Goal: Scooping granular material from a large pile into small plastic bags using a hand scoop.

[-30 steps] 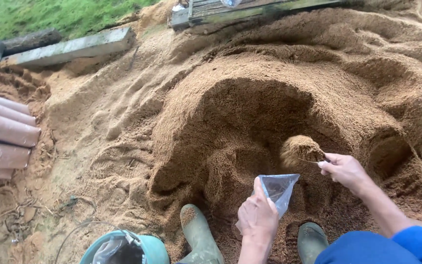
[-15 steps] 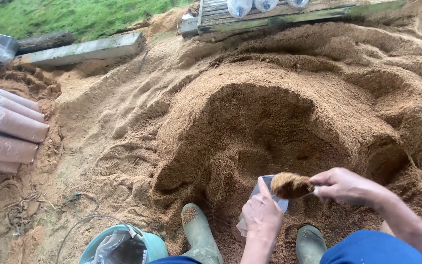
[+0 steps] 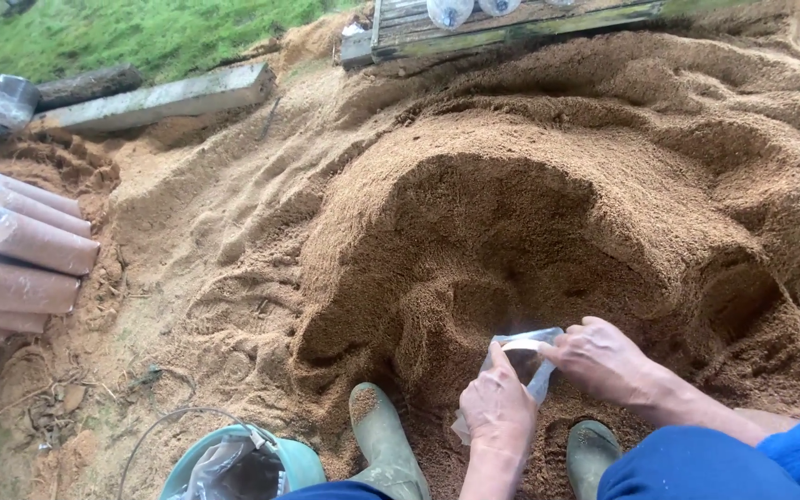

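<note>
My left hand [image 3: 495, 407] grips a clear plastic bag [image 3: 531, 356] by its mouth, low in the head view. My right hand [image 3: 601, 359] rests on the other side of the bag's opening, fingers curled over its rim. Brown sawdust lies inside the bag. Both hands hover over a scooped hollow in a big sawdust pile [image 3: 548, 185]. My two green rubber boots [image 3: 383, 443] stand in the sawdust on either side of my left arm.
Several filled plastic tubes [image 3: 20, 264] are stacked at the left edge. A teal bucket [image 3: 233, 463] with plastic in it sits by my left boot. A concrete beam [image 3: 155, 97], a wooden pallet [image 3: 502, 23] and grass [image 3: 141, 32] lie beyond the pile.
My right hand carried a handful of sawdust from the hollow to the bag and now sits on the bag's mouth. The camera has tilted slightly.
</note>
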